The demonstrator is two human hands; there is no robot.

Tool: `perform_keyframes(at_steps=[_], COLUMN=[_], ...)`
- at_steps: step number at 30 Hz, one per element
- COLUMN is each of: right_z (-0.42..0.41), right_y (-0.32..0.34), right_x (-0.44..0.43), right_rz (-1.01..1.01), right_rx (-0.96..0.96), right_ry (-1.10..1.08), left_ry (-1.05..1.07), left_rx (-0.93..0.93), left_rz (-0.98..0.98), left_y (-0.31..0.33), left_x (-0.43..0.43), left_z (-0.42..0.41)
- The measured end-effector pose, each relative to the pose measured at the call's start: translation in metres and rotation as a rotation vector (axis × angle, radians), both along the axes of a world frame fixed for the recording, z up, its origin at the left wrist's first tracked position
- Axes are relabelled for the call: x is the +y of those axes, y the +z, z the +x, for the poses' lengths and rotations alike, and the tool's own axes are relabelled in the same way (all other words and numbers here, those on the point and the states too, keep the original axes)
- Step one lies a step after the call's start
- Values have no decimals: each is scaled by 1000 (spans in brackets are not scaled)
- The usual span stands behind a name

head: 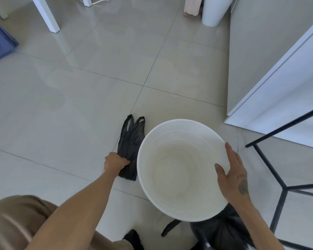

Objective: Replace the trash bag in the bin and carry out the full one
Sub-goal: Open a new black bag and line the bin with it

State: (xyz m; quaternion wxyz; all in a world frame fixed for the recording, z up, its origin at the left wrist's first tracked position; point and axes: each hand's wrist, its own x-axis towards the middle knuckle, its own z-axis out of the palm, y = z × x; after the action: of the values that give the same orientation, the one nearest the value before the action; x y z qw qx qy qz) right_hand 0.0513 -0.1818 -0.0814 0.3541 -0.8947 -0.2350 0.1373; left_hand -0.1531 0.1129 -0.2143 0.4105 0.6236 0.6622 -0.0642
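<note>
Bin: the round white plastic bin (182, 170) stands on the pale glossy tiled floor (70, 98), low and right of centre, its mouth open to the camera and its inside bare, with no liner.
Fresh bag: a flat, folded black plastic bag with two loop handles (130, 147) lies on the tiles at the bin's nine o'clock, just beside its wall, handles pointing to twelve o'clock.
Left hand: the left hand (115, 162) is closed on the lower end of the fresh bag, fingers curled over the plastic.
Right hand: the right hand (231, 175) rests spread wide and flat on the bin's rim at about three o'clock, steadying it and gripping nothing.
Full bag: a bulging dark bag (222, 230) sits on the floor at the bin's five o'clock, partly hidden by the rim and the right forearm; probably the one to carry out.
Surroundings: a black metal frame (271, 170) stands at three o'clock.
Step in hand: picking up the new liner, judging by the empty bin.
Next move: lift the bag clear, shake or pull it open with both hands, then drop it in and fold its mouth over the rim.
</note>
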Motion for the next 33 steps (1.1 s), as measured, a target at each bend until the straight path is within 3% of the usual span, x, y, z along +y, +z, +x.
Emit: perform_keyframes(at_steps=[5,12,17,20,27,31,33], right_z=[-4,-29,-25,-32,-38,-34,-37], right_y=[4,9,23,54,117,122,121], right_x=[-4,-14,-12,6,30,20,19], right_rz=[-21,-49,-171,49,619,799,814], right_rx=[81,48,45,24,845,1072,1038], right_ry=[6,76,106,82,162,252,222], left_ry=[-1,-38,-143,-228,-342,-368,-379], left_rx=[-127,-256,-504,-651,-895,-928,-900], left_rz=[191,517,632,571,173,-51,-141], left_y=[53,151,220,251,262,247,239], left_x=[4,-5,-34,-63,-125,-136,-133], left_z=[-2,-4,-12,-9,4,3,1])
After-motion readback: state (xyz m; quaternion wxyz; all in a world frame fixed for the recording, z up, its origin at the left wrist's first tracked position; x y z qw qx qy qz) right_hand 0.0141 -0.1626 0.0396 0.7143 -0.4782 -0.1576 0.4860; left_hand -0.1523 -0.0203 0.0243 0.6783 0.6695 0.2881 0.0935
